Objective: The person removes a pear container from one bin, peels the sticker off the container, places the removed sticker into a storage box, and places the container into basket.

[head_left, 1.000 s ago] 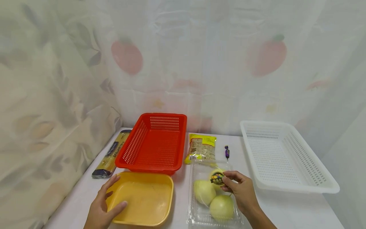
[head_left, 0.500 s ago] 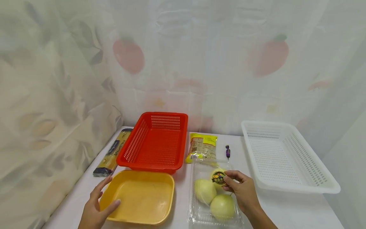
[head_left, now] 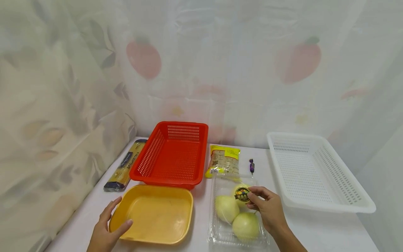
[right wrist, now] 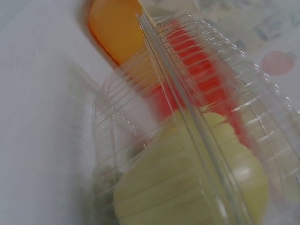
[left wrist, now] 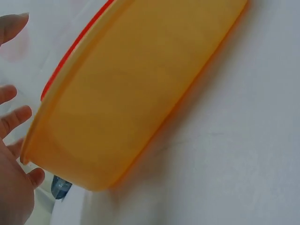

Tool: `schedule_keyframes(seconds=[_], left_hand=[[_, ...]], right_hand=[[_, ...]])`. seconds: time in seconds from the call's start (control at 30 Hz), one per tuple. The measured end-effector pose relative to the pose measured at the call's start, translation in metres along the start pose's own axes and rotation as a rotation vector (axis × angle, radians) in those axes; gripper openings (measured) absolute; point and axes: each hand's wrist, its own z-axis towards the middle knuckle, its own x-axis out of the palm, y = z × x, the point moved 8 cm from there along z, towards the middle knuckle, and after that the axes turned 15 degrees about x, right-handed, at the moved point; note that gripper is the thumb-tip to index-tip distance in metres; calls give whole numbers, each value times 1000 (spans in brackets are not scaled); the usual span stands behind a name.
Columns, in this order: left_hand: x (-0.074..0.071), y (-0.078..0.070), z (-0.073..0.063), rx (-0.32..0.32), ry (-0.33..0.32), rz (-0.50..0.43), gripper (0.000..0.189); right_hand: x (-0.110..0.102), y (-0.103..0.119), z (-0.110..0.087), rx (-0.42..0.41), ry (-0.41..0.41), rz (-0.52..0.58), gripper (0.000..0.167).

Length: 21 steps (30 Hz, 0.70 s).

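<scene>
A clear plastic box holds three pale green pears. On its lid is a round dark sticker with fruit pictures. My right hand pinches the right edge of this sticker between thumb and index finger. In the right wrist view the box wall and a pear fill the picture, and the hand is out of sight. A yellow basin stands left of the box. At its left rim, my left hand is spread with thumb and fingers apart, holding nothing.
Behind the basin is a red basket, with a spaghetti packet beside it on the left. A yellow-ended food bag and a small purple candy lie behind the box. A white basket stands on the right.
My left hand has drawn a little to the left across the basin's rim. The right hand stays at the sticker. The whole head view has shifted slightly.
</scene>
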Motion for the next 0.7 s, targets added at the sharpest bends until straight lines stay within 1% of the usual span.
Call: schedule_keyframes(seconds=[0.07,0.17,0.27,0.5,0.6,0.7], left_hand=[[2,7,-1,-42,31,13,86],[6,14,-2,-70,70,25,91],[9,18,-3,-65,87,17,94],[13,26,-6,-58,121,78,103],[14,27,-6,-24,130,108,106],[16,26,-5,-12,163,149,111]], right_hand=[[0,0,0,-1,5,3,26],[0,1,0,-2,11,2,26],[1,1,1,-4,18,-2,27],[1,-1,3,8,18,-8,27],[1,-1,3,19,18,-9,27],[1,0,1,31,19,-15,27]])
